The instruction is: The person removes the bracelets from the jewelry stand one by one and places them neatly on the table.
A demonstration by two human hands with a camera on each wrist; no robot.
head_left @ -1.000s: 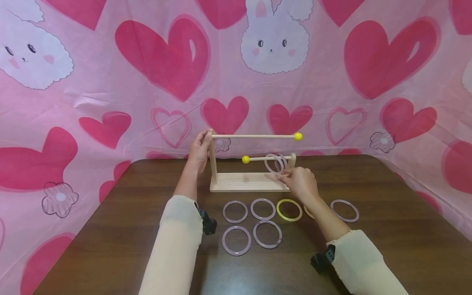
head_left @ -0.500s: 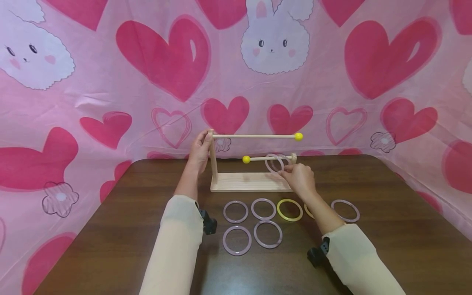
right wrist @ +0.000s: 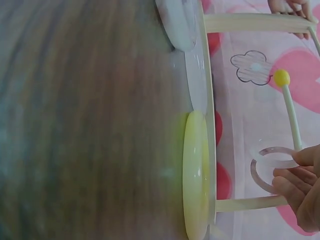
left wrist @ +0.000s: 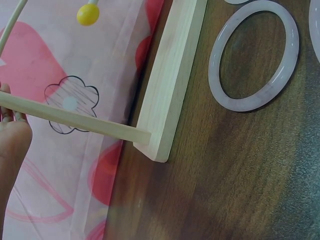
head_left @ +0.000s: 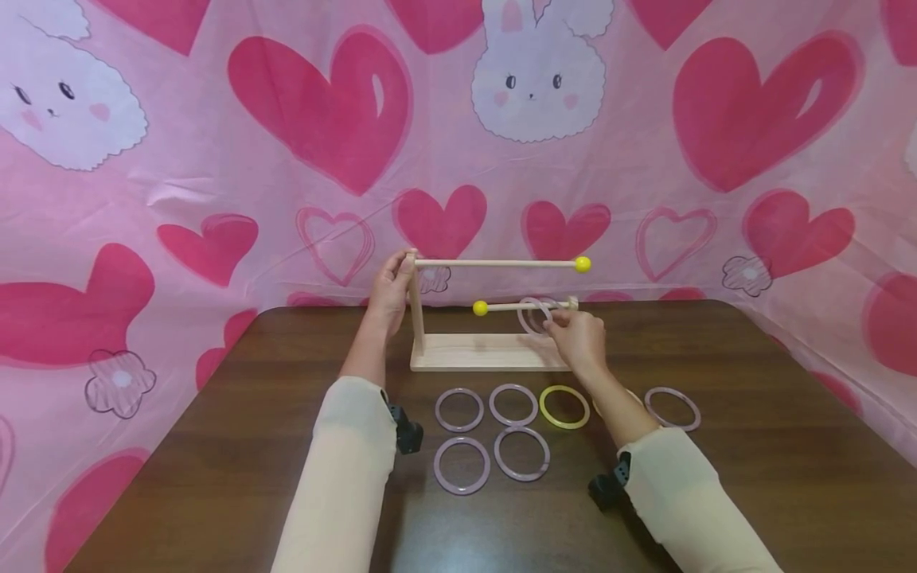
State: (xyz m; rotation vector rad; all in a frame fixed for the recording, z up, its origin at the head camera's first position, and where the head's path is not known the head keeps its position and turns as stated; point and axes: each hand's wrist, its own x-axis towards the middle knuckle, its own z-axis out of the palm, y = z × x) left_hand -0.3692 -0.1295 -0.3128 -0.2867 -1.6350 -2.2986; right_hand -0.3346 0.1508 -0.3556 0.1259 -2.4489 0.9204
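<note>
A pale wooden bangle stand [head_left: 487, 353] has an upper rod [head_left: 494, 263] and a shorter lower rod [head_left: 501, 307], each tipped with a yellow ball. High on its left post [left wrist: 75, 117], my left hand [head_left: 389, 294] grips the wood, thumb in front. Around the lower rod hangs a translucent lavender bangle [head_left: 520, 318], overlapped by a second ring near the right post. My right hand [head_left: 579, 341] pinches the bangle's right side between thumb and fingers; this hand hides much of the right post. In the right wrist view, the bangle [right wrist: 256, 176] appears beside the fingertips.
In front of the stand, several lavender bangles [head_left: 462, 491] lie flat on the brown wooden table [head_left: 251, 446], with a yellow bangle [head_left: 564, 388] among them. Another is mostly covered by my right forearm. Behind the table hangs a pink cloth [head_left: 344, 119] with hearts and rabbits.
My right hand has shifted slightly left and up, still at the bangle on the lower rod. The two hanging rings look more spread apart. My left hand keeps its place on the post.
</note>
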